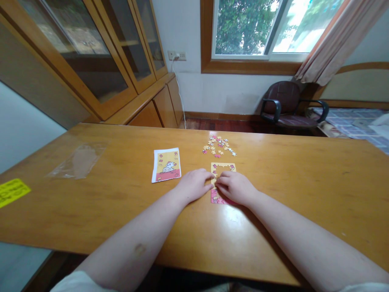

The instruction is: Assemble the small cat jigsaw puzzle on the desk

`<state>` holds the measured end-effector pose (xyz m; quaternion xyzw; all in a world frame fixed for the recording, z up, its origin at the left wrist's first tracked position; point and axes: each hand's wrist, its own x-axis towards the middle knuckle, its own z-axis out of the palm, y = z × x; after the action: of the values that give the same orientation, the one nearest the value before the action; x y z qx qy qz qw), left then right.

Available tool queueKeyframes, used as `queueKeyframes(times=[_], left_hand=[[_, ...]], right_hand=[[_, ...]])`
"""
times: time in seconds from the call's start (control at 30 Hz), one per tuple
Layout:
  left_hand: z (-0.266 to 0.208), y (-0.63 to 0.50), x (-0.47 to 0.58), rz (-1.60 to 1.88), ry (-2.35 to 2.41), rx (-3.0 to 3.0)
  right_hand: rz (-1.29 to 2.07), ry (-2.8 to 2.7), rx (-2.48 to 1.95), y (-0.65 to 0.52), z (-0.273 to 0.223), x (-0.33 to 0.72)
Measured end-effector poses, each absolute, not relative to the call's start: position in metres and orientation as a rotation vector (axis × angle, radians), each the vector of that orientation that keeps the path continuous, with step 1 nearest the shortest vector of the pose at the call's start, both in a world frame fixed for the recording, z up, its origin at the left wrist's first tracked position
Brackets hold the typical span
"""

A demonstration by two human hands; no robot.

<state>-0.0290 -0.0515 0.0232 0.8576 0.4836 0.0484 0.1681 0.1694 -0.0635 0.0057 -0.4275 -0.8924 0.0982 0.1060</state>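
Now the puzzle [215, 194] is lying between the table's [288, 170] near and far edges, partly under the right hand [236, 186], whose hold I cannot tell. The left hand [196, 184], fingers narrowly parted, is touching its left side.

A room in a home, by the look of it bedroom and study together. Strongest sign: a bed [349, 121] at far right, checked cover in blue and grey, padded headboard [361, 87] framed in wood. Pale pink curtain [343, 44] drawn aside from a wood-framed window [240, 28] — green foliage outside. Study side: broad varnished table [273, 174] in the foreground; dark, padded armchair [284, 101] with black armrests near the bed. Along the left, a glass-doored wooden cabinet [144, 99]. White wall [182, 24], reddish-brown floor [219, 125], ordinary wall sockets [182, 56] with a white cable [180, 89] hanging down — domestic fittings throughout.
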Motion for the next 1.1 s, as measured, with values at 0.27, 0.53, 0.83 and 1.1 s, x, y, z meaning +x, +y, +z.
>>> queueKeyframes(times=[0.27, 0.53, 0.83, 1.1], left_hand=[[0.023, -0.052, -0.028, 0.103, 1.379, 2.457], [0.026, -0.051, -0.031, 0.173, 1.398, 2.430], [0.026, -0.052, -0.030, 0.085, 1.374, 2.413], [0.027, -0.051, -0.030, 0.086, 1.368, 2.398]], right_hand=[[0.302, -2.624, -1.253, -0.064, 0.006, 0.169], [0.398, -2.351, -1.683, -0.043, 0.026, 0.199], [0.618, -2.526, -1.902, -0.042, 0.035, 0.219], [0.695, -2.531, -1.971, -0.047, 0.040, 0.210]])
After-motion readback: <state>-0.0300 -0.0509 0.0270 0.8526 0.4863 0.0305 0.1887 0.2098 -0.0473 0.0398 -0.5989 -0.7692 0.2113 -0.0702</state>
